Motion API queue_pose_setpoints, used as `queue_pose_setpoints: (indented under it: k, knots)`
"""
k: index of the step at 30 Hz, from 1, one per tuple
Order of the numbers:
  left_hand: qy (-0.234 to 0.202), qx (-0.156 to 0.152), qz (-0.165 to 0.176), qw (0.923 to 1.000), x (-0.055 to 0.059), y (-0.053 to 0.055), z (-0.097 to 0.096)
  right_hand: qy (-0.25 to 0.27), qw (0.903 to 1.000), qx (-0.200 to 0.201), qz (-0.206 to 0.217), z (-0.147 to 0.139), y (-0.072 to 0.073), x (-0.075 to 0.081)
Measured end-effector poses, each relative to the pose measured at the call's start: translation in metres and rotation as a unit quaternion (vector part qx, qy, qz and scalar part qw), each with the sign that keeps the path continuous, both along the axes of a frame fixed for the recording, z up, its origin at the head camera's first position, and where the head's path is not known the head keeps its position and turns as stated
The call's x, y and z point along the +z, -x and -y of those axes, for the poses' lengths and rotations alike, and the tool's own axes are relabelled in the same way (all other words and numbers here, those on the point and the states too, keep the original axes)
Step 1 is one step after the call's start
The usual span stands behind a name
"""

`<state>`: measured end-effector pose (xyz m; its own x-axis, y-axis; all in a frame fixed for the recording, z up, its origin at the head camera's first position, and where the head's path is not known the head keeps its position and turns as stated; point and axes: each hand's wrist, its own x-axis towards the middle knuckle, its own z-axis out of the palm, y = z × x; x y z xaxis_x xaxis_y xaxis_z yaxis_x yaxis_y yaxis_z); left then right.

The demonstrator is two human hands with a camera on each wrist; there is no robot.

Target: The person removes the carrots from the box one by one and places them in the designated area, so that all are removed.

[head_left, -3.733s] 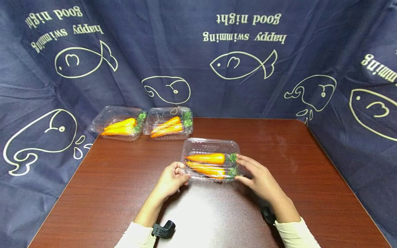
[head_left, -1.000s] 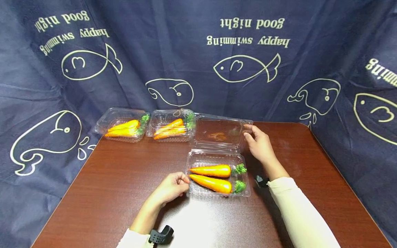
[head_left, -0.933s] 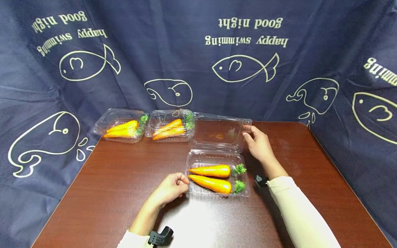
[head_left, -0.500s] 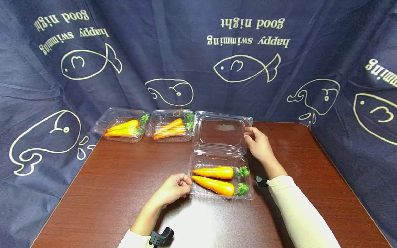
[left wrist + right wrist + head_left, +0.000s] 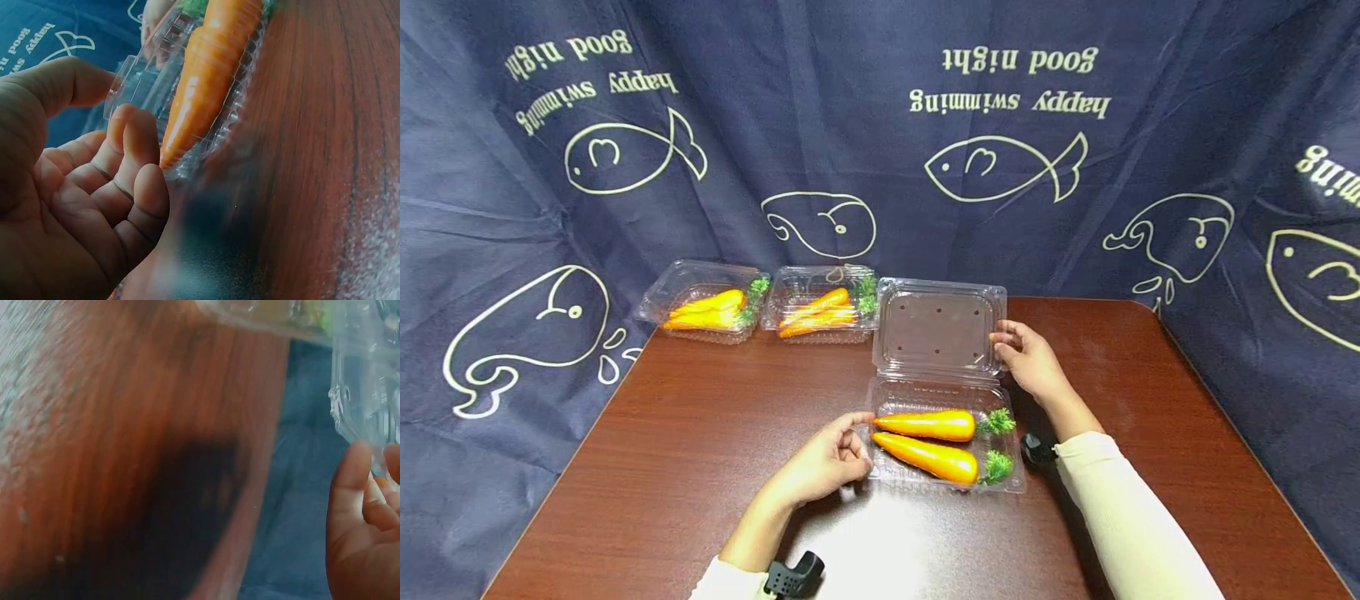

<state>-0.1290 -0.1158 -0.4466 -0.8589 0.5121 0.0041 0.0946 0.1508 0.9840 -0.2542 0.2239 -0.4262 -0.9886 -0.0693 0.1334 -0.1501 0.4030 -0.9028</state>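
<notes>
In the head view a clear plastic clamshell (image 5: 946, 483) lies with its lid (image 5: 938, 321) swung back on the far side. Two orange carrots (image 5: 928, 457) with green leafy tops rest side by side in its base, tips to the left. My left hand (image 5: 829, 462) is at the base's left edge; in the left wrist view its thumb touches the rim corner, with the other fingers curled close by. At the lid's right edge, my right hand (image 5: 1033, 362) pinches the plastic between thumb and fingers. The right wrist view shows only part of that hand.
Two more clear clamshells stand at the back left, one on the far left (image 5: 703, 292) and one next to it (image 5: 822, 298), both covered and holding carrots. The raised lid stands close beside the second. A blue printed curtain (image 5: 1000, 233) hangs behind the brown table (image 5: 715, 400).
The lid has gone from lying over the carrots to swung back, my right hand moving with it. Lately the lid shifted slightly while my left fingers changed position on the base's edge.
</notes>
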Motion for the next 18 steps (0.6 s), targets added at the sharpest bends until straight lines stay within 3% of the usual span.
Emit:
queue_pose_setpoints:
  k: [11, 18]
  knots:
    - [0.003, -0.020, 0.004, 0.9998, -0.002, 0.002, -0.002, 0.038, 0.9969, 0.013, 0.068, -0.004, 0.001, -0.015]
    - [-0.008, -0.013, 0.033, 0.9993, -0.002, 0.005, -0.004, 0.066, 0.9924, 0.021, 0.102, -0.007, 0.003, -0.019]
